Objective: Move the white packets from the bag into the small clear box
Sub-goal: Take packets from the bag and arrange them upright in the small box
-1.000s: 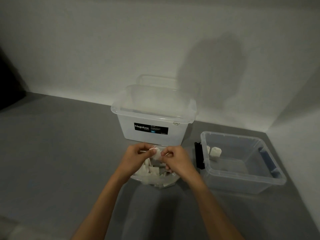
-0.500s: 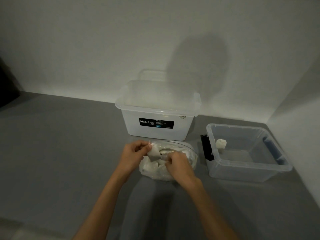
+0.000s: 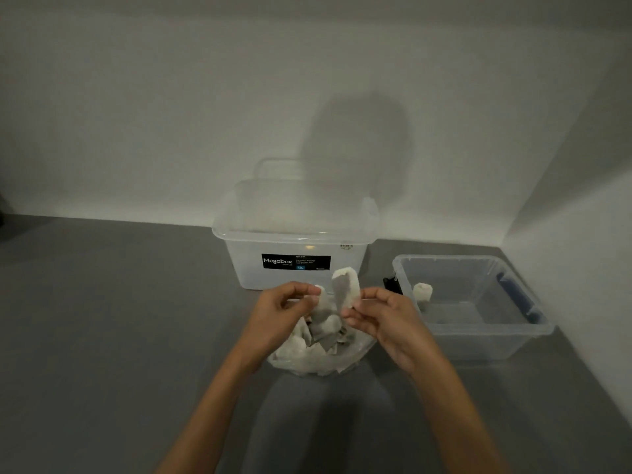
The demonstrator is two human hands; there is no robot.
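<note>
A clear plastic bag full of white packets lies on the grey floor in front of me. My right hand pinches one white packet and holds it upright above the bag. My left hand grips another packet at the bag's mouth; whether it also holds the bag's edge is unclear. The small clear box stands to the right, open, with one white packet inside near its left wall.
A larger clear Megabox bin with its lid on stands just behind the bag. White walls close off the back and the right side. A black latch sticks out on the small box's left side.
My right hand has lifted a packet out of the bag and risen to the right. The left hand has stayed at the bag's mouth. The camera has shifted a little.
</note>
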